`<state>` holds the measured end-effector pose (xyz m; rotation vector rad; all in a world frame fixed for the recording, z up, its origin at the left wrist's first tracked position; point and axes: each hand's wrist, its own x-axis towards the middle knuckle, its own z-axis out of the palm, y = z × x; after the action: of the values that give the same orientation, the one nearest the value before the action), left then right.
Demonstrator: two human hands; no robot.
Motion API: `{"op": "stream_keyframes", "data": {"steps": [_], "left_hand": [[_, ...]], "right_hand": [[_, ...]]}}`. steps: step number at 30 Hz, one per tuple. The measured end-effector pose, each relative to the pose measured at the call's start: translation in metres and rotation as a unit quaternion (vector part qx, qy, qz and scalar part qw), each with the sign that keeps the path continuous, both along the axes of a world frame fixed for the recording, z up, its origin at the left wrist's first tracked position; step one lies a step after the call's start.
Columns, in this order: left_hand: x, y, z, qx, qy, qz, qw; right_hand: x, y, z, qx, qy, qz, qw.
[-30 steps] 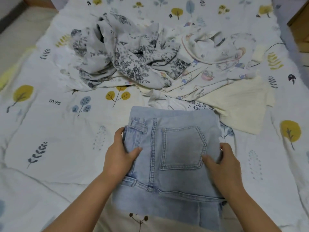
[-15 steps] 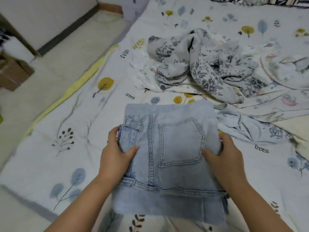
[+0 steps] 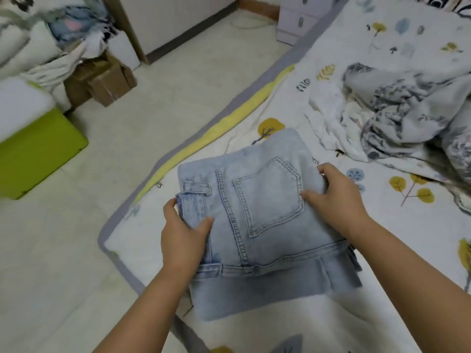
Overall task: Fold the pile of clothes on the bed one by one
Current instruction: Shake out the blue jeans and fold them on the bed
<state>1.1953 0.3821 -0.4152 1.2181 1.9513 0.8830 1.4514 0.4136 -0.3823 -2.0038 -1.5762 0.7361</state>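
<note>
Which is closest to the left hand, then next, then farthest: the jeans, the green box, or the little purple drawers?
1. Folded jeans: gripped by the left hand.
2. Green box: on the floor, left.
3. Purple drawers: top, beside the bed.

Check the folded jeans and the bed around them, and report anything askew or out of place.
The folded jeans look slightly uneven: a lower layer sticks out past the waistband at the near edge. The left hand and right hand grip their sides. The unfolded floral garment lies crumpled on the bed. Nothing looks damaged.
</note>
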Motion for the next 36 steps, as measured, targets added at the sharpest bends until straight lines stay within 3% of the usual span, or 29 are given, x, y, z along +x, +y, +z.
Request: {"op": "stream_keyframes", "data": {"steps": [10,14,16,19,22,24,26,36], "left_hand": [[-0.021,0.020,-0.045,0.000,-0.137,0.180,0.974],[-0.027,0.023,-0.067,-0.077,-0.142,0.184,0.970],[-0.030,0.026,-0.067,-0.084,-0.089,0.176,0.977],[-0.033,0.033,-0.058,-0.017,0.156,0.076,0.985],[-0.033,0.042,-0.059,0.047,0.355,-0.133,0.924],[-0.037,0.045,-0.067,-0.030,0.381,-0.211,0.900],[-0.045,0.046,-0.078,-0.091,0.389,-0.229,0.888],[-0.044,0.055,-0.058,-0.160,0.378,-0.253,0.876]], "right_hand": [[-0.068,0.133,-0.021,0.029,-0.087,0.139,0.986],[-0.074,0.145,-0.061,-0.055,-0.163,0.105,0.980],[-0.073,0.140,-0.078,-0.126,-0.192,0.066,0.971],[-0.080,0.119,-0.089,-0.076,-0.229,-0.015,0.970],[-0.088,0.089,-0.099,-0.019,-0.244,-0.028,0.969],[-0.086,0.068,-0.112,-0.071,-0.263,0.016,0.962],[-0.079,0.055,-0.123,-0.116,-0.264,0.048,0.956],[-0.066,0.055,-0.092,-0.132,-0.185,0.106,0.968]]}}
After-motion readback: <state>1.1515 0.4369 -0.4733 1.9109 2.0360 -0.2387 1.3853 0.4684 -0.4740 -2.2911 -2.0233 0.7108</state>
